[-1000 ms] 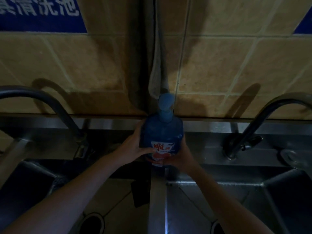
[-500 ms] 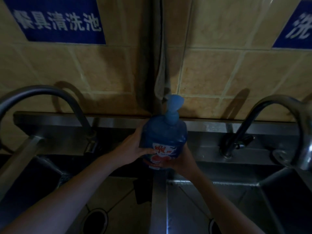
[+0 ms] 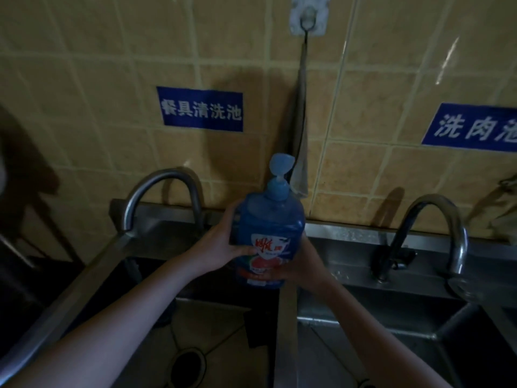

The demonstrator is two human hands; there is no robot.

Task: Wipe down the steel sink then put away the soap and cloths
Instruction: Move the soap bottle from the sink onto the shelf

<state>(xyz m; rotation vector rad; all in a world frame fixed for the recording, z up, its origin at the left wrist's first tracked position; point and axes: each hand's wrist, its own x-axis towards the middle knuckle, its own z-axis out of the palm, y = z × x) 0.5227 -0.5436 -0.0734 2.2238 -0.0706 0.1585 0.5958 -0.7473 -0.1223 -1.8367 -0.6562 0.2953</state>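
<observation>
A blue pump bottle of soap [image 3: 270, 219] with a red and white label is upright above the divider [image 3: 286, 326] between two steel sink basins. My left hand [image 3: 221, 247] grips its left side and my right hand [image 3: 300, 264] cups its lower right. A grey cloth [image 3: 300, 152] hangs down the tiled wall from a hook [image 3: 307, 15], just behind the bottle's pump. The left basin [image 3: 195, 331] has a round drain [image 3: 188, 368]; the right basin [image 3: 377, 354] is dark.
A curved steel faucet [image 3: 165, 189] arches over the left basin and another faucet [image 3: 436, 219] over the right one. Two blue signs [image 3: 200, 109] [image 3: 472, 128] are stuck on the yellow tiles. The sink's steel back ledge [image 3: 344, 233] runs along the wall. The room is dim.
My view has tilted up, bringing the wall hook and both signs into sight. The bottle has risen slightly between both hands, which keep their grip.
</observation>
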